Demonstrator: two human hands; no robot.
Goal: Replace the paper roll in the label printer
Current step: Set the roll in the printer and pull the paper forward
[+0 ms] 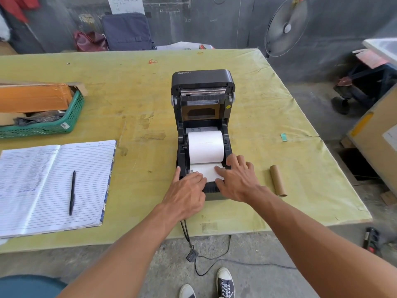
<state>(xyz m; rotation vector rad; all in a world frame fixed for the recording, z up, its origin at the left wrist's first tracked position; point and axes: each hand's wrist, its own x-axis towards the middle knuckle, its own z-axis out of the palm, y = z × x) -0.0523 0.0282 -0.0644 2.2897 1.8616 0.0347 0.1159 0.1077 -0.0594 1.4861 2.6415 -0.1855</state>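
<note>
A black label printer (203,79) stands on the yellow-green table (139,100) with its lid swung up and back. A full white paper roll (205,146) lies in its bay. A strip of paper (209,171) runs from the roll toward the printer's front. My left hand (187,193) presses its fingertips flat on the strip's left part, thumb against the printer's left wall. My right hand (237,179) lies with spread fingers on the strip's right part and the printer's right edge. An empty brown cardboard core (278,180) lies on the table to the right.
An open lined notebook (49,186) with a black pen (72,193) lies at the left. A green basket (53,125) with cardboard sits behind it. The printer's cable (206,259) hangs off the table's front edge to the floor. A fan (286,27) stands beyond the table's far right corner.
</note>
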